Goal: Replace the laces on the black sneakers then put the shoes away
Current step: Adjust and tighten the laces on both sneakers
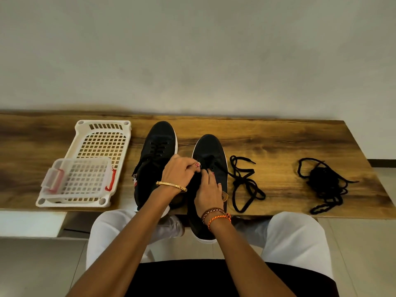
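Seated at the bench (278, 133), knees in white trousers just under its near edge. Both forearms reaching forward onto the right shoe (209, 151), heel overhanging the near edge above the lap. Right hand (209, 189) lying on the shoe's tongue area, fingers curled down towards the eyelets, seemingly steadying the upper and perhaps pinching a lace end; hard to tell which. Left hand (179, 174) crossing over from the other side, fingertips pinched together at the eyelet row, apparently clamped on a lace there. Step in hand, by the look of it: working a lace at the upper eyelets of the right shoe; whether pulling an old one out or feeding a new one in cannot be told, black on black.

Left shoe (157, 151) just beside, touching or nearly touching the left wrist, laces crossed through its front eyelets, so probably finished or not yet started. Next move likely calling for a fine pinch on the lace tip, a steady hold on the upper, and an even pull through each hole.

Further right on the bench, a loose black lace (244, 181) near the right shoe, then a tangled bundle of black cord (325, 183) well apart; old or new not clear for either. On the left, a small clear basket (79, 179) with red clips sitting inside a white mesh tray (102, 133), perhaps the place for putting things away. Behind, bare wall (192, 50). Eyelets under the fingers hidden; heel of the left shoe covered by the arm.
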